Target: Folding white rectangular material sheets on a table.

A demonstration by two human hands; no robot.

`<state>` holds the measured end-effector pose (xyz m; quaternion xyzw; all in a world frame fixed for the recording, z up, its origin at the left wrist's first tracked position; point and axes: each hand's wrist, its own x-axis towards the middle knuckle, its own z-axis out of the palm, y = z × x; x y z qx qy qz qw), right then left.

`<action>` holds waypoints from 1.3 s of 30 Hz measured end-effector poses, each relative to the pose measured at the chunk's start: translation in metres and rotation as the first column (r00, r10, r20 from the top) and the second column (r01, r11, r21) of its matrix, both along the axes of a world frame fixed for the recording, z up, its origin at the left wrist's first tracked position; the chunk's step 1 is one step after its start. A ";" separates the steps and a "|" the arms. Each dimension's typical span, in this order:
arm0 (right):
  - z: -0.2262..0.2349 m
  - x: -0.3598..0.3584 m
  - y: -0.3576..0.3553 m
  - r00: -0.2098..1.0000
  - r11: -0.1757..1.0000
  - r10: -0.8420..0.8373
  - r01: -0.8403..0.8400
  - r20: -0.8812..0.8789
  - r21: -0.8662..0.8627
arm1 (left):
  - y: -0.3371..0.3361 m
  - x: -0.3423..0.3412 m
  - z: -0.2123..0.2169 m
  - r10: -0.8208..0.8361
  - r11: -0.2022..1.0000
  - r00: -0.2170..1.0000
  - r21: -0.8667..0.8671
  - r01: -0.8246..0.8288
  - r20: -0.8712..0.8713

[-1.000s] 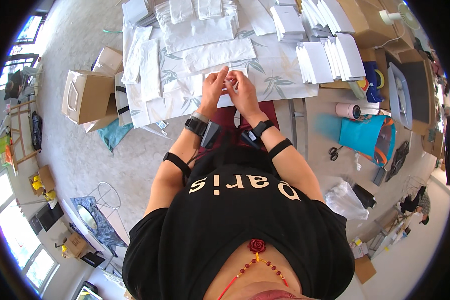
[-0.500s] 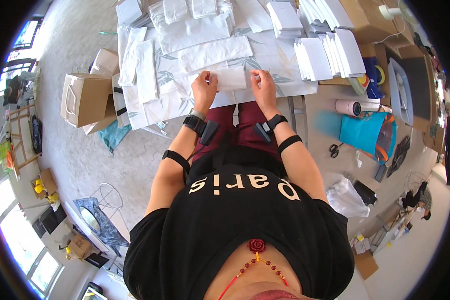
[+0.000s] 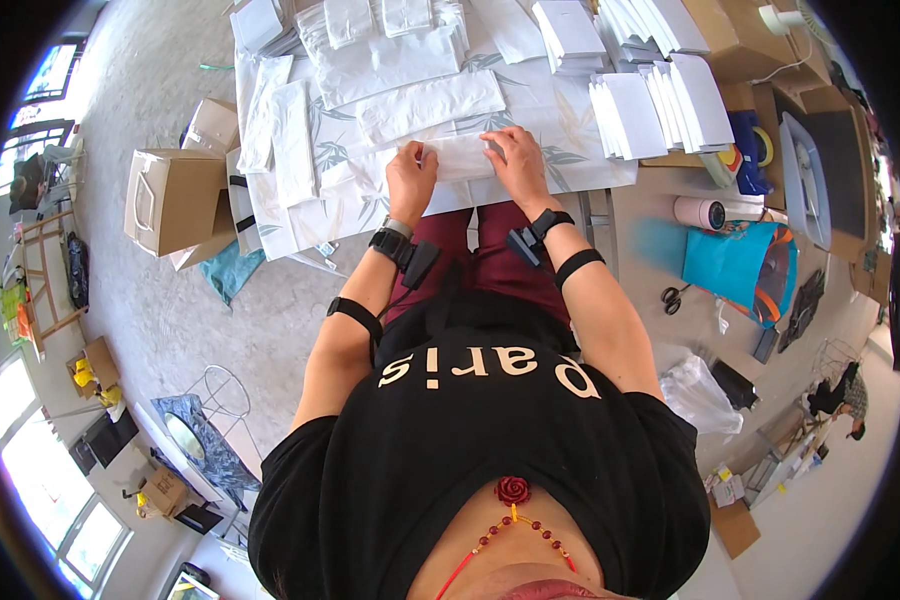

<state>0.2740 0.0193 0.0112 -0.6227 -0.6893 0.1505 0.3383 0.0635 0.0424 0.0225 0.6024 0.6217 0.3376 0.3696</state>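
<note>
White and flat, a long thin piece (image 3: 460, 158) lies at the near edge of the leaf-printed desk (image 3: 602, 178), directly at twelve o'clock from the person's body and between the two hands. At its nine o'clock end is the left hand (image 3: 410, 185), fingers curled and thumb beside them at the end of the piece; how firmly that grip is closed cannot be told. Over its other end, toward three o'clock, the right hand (image 3: 520, 168) is bent, its thumb and fingertips at the piece; whether that grip pinches it cannot be told either.

From the piece, a white packet (image 3: 432, 105) lies just beyond, near twelve o'clock, and a broader white stack (image 3: 385, 72) beyond that, toward eleven. Two narrow white packets (image 3: 293, 145) lie side by side between nine and ten. Folded white cards (image 3: 628, 118) stand bundled between two and three. Off the desk, a brown box (image 3: 175, 195) sits near nine o'clock, a blue bag (image 3: 725, 262) near four, and dark-handled scissors (image 3: 676, 293) at four, nearer than the bag.
</note>
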 end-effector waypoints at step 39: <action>-0.053 0.022 0.003 0.972 0.982 0.186 -0.180 0.143 -0.056 | -0.063 -0.149 -0.066 0.589 0.781 0.807 0.218 -0.585 0.054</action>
